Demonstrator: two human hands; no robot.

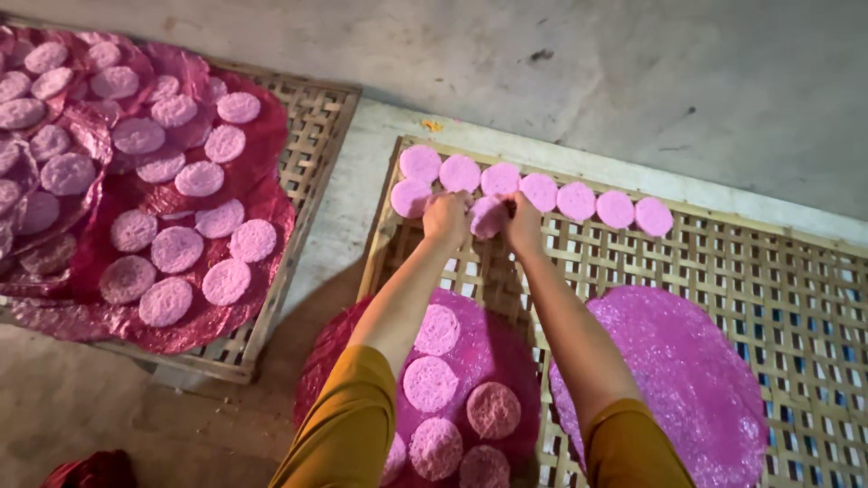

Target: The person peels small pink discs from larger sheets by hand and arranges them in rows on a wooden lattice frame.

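Note:
Both my arms reach forward over a woven bamboo lattice tray (723,262). My left hand (446,217) and my right hand (523,220) together hold one round pink disc (486,217) just above the tray's far edge. A row of several pink discs (576,200) lies along that far edge, with one more disc (410,197) left of my left hand. Below my arms a large dark pink sheet (470,361) carries several more pink discs (429,383).
A second large pink sheet (678,370), bare, lies on the tray to the right. Another lattice tray (312,136) on the left holds dark pink sheets covered with many pale pink discs (176,248). Grey concrete floor (588,63) lies beyond. A red object (90,472) sits at bottom left.

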